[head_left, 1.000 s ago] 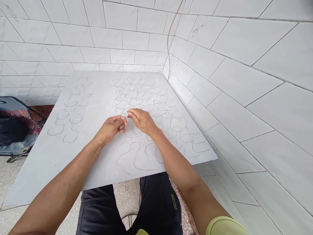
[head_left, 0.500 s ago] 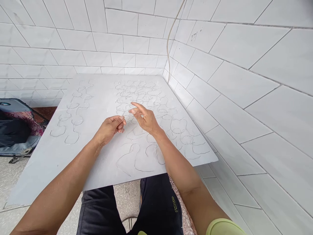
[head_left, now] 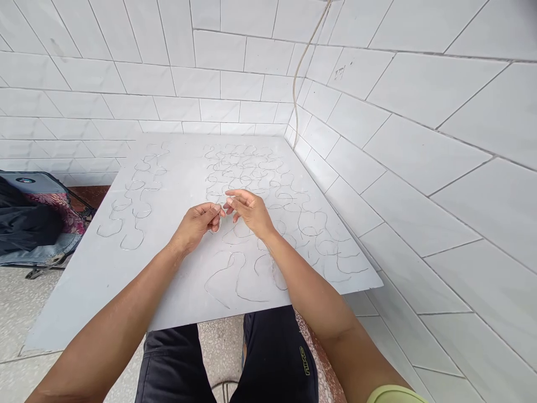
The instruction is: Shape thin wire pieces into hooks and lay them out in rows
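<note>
My left hand (head_left: 201, 221) is closed in a pinch on a short thin curved wire (head_left: 217, 226), which loops below the fingertips. Close beside it, my right hand (head_left: 248, 211) hovers with its fingers partly bent and apart, the index finger stretched toward the left hand's fingertips. Whether it touches the wire is too small to tell. Under both hands lies a pale grey board (head_left: 176, 285). Thin S-shaped wire pieces (head_left: 237, 277) lie on its near part, and many more bent wires (head_left: 310, 224) spread across its right half.
Another column of bent wires (head_left: 133, 235) lies on the board's left side. White tiled walls (head_left: 419, 140) meet behind and to the right, with a cable (head_left: 296, 84) in the corner. A folding chair (head_left: 54, 224) holding dark cloth stands at left.
My right hand has come down and closer to my left hand, its fingers bending more. The left hand keeps its pinch on the wire. The view has shifted slightly.
</note>
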Demonstrator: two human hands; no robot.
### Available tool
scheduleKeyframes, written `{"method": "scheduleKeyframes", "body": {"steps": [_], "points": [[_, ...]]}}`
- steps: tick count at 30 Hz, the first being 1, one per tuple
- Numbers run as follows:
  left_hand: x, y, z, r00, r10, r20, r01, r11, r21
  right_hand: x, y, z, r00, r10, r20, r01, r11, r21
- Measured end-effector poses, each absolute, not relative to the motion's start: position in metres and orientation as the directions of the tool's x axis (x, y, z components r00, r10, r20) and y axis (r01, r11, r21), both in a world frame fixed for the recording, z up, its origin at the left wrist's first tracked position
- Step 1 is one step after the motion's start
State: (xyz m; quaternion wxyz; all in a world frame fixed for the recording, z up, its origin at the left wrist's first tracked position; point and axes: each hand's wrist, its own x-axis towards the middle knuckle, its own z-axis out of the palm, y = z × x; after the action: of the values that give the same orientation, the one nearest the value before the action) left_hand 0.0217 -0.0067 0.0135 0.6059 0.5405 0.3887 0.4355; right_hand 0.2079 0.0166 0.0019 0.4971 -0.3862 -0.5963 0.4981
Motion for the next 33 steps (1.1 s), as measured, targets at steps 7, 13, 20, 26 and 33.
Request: {"method": "scheduleKeyframes", "body": {"steps": [7, 13, 20, 26, 33], "points": [[0.02, -0.005, 0.01, 0.393, 0.919, -0.007, -0.118, 0.058, 0.991, 0.217, 0.019, 0.001, -0.161, 0.928, 0.335, 0.119, 0.355, -0.927], [0.021, -0.007, 0.014, 0.341, 0.94, -0.003, 0.014, -0.002, 1.0, 0.216, 0.018, -0.005, -0.173, 0.863, 0.475, 0.417, 0.501, -0.759], [0.022, -0.008, 0.015, 0.374, 0.927, 0.012, 0.083, -0.046, 0.996, 0.216, 0.02, -0.008, -0.228, 0.757, 0.613, 0.57, 0.614, -0.546], [0.019, -0.005, 0.012, 0.411, 0.91, -0.054, -0.061, 0.087, 0.994, 0.225, 0.021, -0.003, -0.268, 0.836, 0.479, 0.431, 0.549, -0.716], [0.017, -0.005, 0.013, 0.441, 0.895, -0.068, -0.109, 0.128, 0.986, 0.223, 0.021, -0.003, -0.207, 0.916, 0.343, 0.236, 0.387, -0.891]]}}
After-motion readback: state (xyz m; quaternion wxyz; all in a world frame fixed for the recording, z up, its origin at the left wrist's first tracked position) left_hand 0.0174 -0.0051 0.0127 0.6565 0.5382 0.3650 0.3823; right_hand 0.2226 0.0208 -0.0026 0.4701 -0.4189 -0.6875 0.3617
